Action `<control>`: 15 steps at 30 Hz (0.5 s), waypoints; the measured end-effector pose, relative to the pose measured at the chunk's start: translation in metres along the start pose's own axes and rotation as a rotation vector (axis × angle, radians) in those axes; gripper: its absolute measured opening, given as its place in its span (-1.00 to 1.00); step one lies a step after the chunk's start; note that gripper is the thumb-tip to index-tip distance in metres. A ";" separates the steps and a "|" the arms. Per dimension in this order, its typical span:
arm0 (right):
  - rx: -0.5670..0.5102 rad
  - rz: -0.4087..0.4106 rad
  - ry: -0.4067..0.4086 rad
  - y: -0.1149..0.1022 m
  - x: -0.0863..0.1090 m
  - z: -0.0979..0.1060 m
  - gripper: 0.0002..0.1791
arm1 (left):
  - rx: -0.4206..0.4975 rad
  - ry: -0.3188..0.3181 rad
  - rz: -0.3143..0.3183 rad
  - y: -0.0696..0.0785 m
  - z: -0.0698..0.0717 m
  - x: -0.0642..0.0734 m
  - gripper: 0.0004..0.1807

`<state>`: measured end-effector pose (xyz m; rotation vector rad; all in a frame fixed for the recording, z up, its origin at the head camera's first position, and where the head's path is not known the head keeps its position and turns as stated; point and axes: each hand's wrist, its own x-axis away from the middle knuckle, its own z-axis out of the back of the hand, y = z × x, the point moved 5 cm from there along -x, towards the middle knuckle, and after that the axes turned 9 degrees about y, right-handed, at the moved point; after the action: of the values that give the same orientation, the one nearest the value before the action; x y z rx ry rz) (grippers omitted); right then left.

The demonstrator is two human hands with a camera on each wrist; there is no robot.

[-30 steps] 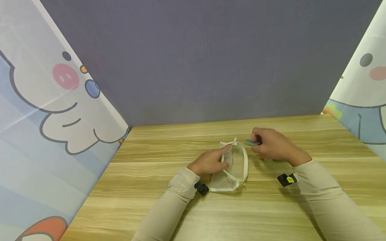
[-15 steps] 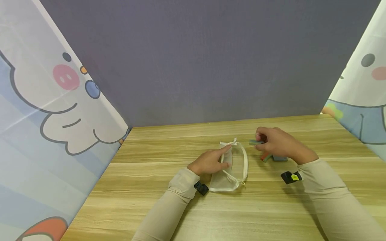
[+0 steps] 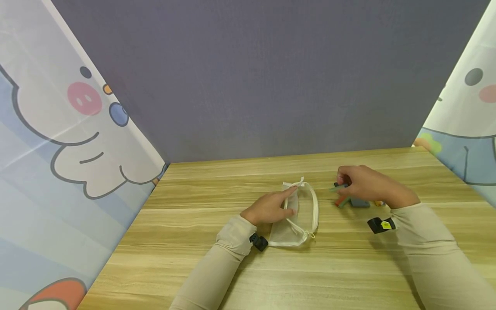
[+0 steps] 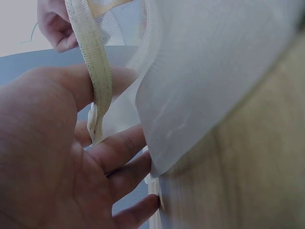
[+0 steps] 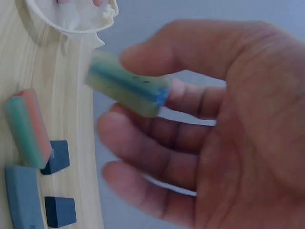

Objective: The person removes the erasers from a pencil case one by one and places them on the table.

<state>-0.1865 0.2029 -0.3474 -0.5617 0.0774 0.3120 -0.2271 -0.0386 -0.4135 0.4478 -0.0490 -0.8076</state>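
Observation:
A white mesh zipper bag [image 3: 284,236] lies on the wooden table with its mouth spread. My left hand [image 3: 267,209] rests at that mouth, index finger and thumb stretched apart along the opening. In the left wrist view the zipper edge [image 4: 97,71] crosses my thumb, whose tip shows behind the mesh. To the right of the bag, my right hand [image 3: 366,185] pinches a green-and-blue eraser [image 5: 124,85] between thumb and fingers, above the table. Below it lie a red-and-green eraser [image 5: 29,129] and a grey-blue block [image 5: 24,198].
Two small dark blocks [image 5: 61,211] stand beside the erasers in the right wrist view. A small orange-yellow item [image 3: 379,203] shows by my right wrist. A grey panel [image 3: 271,77] rises behind the table, with cartoon-printed cloths [image 3: 77,129] at both sides.
My right hand has moved right, away from the bag, with the eraser. The grey-blue block and the orange-yellow item have come into sight. My left hand and the bag have stayed put.

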 end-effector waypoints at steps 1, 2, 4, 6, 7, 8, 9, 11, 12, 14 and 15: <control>-0.012 -0.013 -0.031 0.001 0.001 -0.001 -0.84 | 0.000 -0.001 0.001 0.000 0.000 0.000 -0.19; -0.020 -0.021 -0.059 0.002 0.002 -0.001 -0.84 | 0.001 -0.001 0.002 0.000 0.001 0.000 -0.19; -0.041 -0.037 -0.113 0.004 0.004 -0.003 -0.85 | 0.006 -0.003 0.004 0.001 0.002 0.001 -0.19; -0.060 -0.042 -0.151 0.005 0.006 -0.004 -0.83 | 0.015 -0.003 0.004 0.001 0.002 0.002 -0.19; -0.060 -0.039 -0.161 0.005 0.006 -0.004 -0.82 | 0.016 -0.003 0.002 0.001 0.003 0.002 -0.19; -0.062 -0.038 -0.168 0.005 0.006 -0.005 -0.81 | 0.019 -0.004 0.002 0.001 0.003 0.002 -0.19; -0.066 -0.036 -0.173 0.006 0.006 -0.005 -0.80 | 0.020 -0.005 0.000 0.001 0.003 0.002 -0.19; -0.072 -0.024 -0.176 0.006 0.006 -0.005 -0.79 | 0.020 -0.005 -0.004 0.001 0.003 0.003 -0.20; -0.074 -0.023 -0.180 0.007 0.005 -0.006 -0.79 | 0.021 -0.005 -0.005 0.002 0.003 0.003 -0.20; -0.076 -0.027 -0.191 0.007 0.005 -0.007 -0.80 | 0.017 -0.006 -0.005 0.002 0.003 0.003 -0.20; -0.076 -0.029 -0.198 0.008 0.005 -0.008 -0.81 | 0.017 -0.005 -0.006 0.002 0.003 0.003 -0.20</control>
<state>-0.1842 0.2061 -0.3587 -0.6043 -0.1342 0.3420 -0.2246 -0.0407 -0.4103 0.4615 -0.0595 -0.8143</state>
